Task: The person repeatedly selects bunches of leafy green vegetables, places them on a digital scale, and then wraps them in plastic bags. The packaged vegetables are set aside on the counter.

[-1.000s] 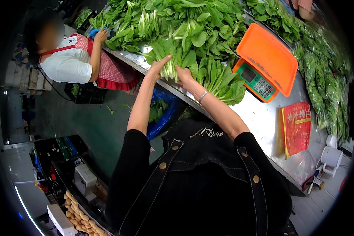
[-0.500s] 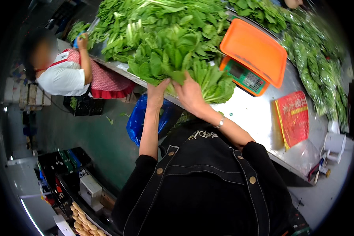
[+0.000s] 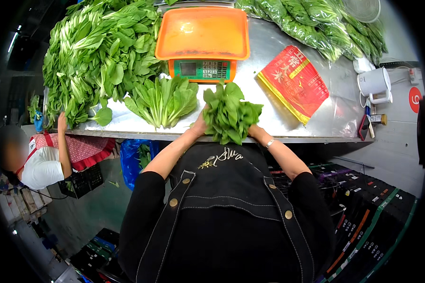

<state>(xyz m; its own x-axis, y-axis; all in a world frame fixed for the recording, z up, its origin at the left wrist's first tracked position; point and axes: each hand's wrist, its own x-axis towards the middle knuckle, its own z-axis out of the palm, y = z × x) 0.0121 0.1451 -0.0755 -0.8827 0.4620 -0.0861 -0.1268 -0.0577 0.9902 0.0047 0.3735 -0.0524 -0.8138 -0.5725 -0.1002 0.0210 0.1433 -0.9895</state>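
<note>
A bunch of leafy greens (image 3: 232,113) is held in front of me at the metal table's near edge, its leaves facing up and toward me. My left hand (image 3: 201,124) closes round its left side, with the fingers partly behind the leaves. On the other side my right hand (image 3: 256,132) grips the bunch low down, and leaves cover most of its fingers. A second bunch of greens (image 3: 163,101) lies on the table just left of my hands. Beyond it stands an orange scale (image 3: 203,35) with a bare tray and a green keypad.
A large heap of loose greens (image 3: 104,56) covers the table's left part. Bagged greens (image 3: 311,23) lie at the back right, near a red and yellow bag (image 3: 295,85) and a white kettle (image 3: 375,85). A co-worker (image 3: 47,160) stands at left. A blue bag (image 3: 133,162) hangs below the edge.
My hands have moved right from the heap, bringing a bunch of greens along in front of me. My view has turned right, so scale and red bag now appear further left.
</note>
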